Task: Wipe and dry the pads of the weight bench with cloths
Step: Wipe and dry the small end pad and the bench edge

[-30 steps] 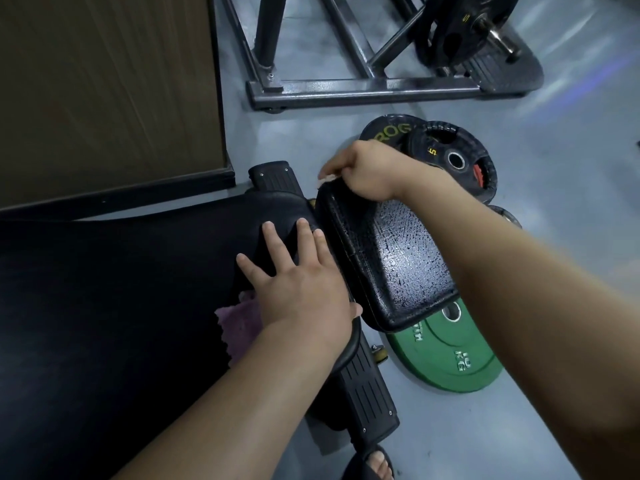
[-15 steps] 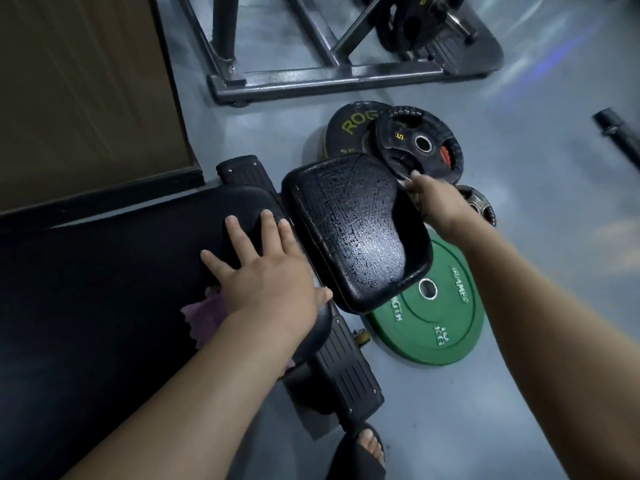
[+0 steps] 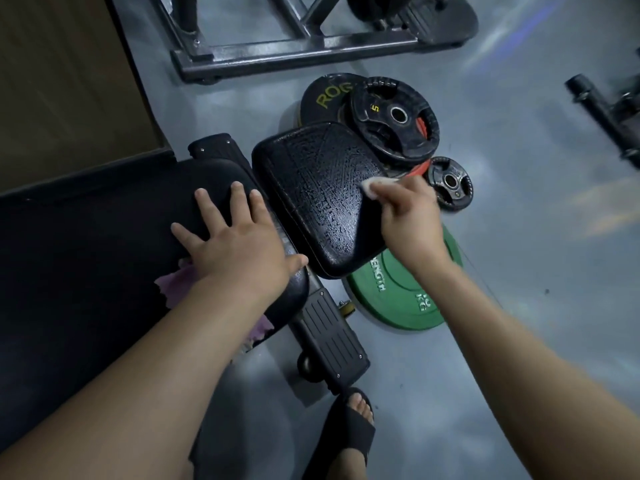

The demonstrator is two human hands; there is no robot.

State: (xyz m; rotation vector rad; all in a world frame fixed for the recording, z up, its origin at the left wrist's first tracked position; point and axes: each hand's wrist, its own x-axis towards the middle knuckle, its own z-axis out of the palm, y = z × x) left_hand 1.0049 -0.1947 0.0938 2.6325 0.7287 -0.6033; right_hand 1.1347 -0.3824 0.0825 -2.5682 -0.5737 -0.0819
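The black seat pad point(image 3: 311, 188) of the weight bench tilts up at centre, its cracked surface glistening wet. My right hand point(image 3: 408, 220) grips a small white cloth point(image 3: 374, 184) and holds it against the pad's right edge. My left hand point(image 3: 232, 244) rests flat with spread fingers on the end of the long black back pad point(image 3: 86, 265). A pink cloth point(image 3: 176, 282) lies on that pad, mostly hidden under my left wrist and forearm.
Weight plates crowd the floor right of the seat: a green bumper plate point(image 3: 405, 289), a black 5 plate point(image 3: 394, 123), a small black plate point(image 3: 450, 181). A steel rack base point(image 3: 294, 53) crosses the top. My sandalled foot point(image 3: 353, 420) stands by the bench foot point(image 3: 329, 337). A wooden panel point(image 3: 62, 74) stands at left.
My right hand has moved from the seat pad's far top corner across and down its right edge, and the white cloth now shows in it. My left hand has stayed on the back pad.
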